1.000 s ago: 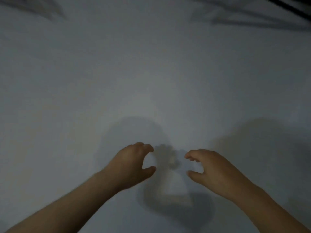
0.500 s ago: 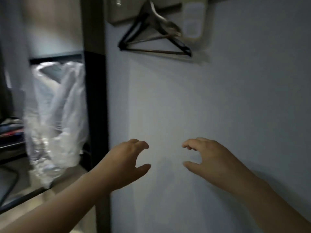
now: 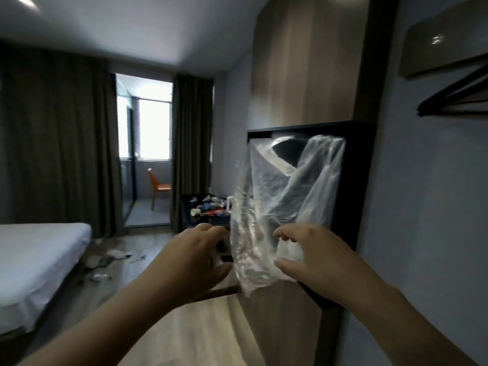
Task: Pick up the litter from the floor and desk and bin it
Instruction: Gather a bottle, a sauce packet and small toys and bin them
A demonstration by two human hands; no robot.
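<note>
A clear plastic bag (image 3: 280, 196) hangs from the top of a dark open cabinet (image 3: 361, 180) just in front of me. My left hand (image 3: 195, 260) is held up left of the bag's lower part, fingers curled and apart, holding nothing. My right hand (image 3: 317, 254) is in front of the bag's lower right, fingers and thumb spread around the plastic without closing on it. Litter (image 3: 111, 257) lies scattered on the wooden floor beside the bed. More litter (image 3: 211, 207) covers a dark desk past the bag.
A white bed (image 3: 39, 247) fills the left side. Dark curtains (image 3: 58, 143) frame a glass door, with an orange chair (image 3: 158, 188) beyond it. Black hangers (image 3: 454, 99) hang on the grey wall at right. Wooden floor (image 3: 184, 326) stretches ahead.
The view has swung left from the bare wall to the room. The hanging bag now sits between my hands, which keep the same curled, empty pose.
</note>
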